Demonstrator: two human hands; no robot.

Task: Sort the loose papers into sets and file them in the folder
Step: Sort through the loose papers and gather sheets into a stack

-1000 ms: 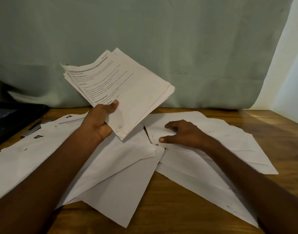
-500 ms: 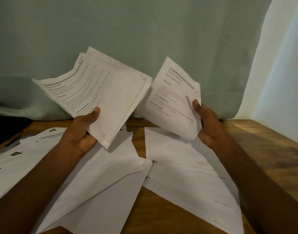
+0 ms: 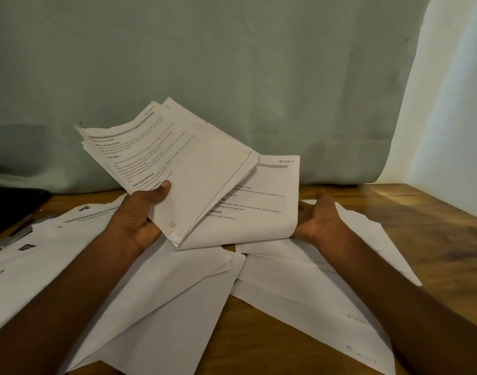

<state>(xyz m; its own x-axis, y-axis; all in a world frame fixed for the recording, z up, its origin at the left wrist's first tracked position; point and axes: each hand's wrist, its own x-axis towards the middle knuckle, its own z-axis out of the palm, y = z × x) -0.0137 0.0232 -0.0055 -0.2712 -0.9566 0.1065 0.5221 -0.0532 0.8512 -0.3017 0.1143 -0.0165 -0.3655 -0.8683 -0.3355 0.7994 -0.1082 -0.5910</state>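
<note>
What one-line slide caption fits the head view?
Left hand grips a stack of printed pages; right hand supports a "Section 4" sheet above loose papers.

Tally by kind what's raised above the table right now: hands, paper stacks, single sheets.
hands: 2, left hand and right hand
paper stack: 1, gripped by the left hand
single sheet: 1, headed SECTION 4
Total: 4
</note>
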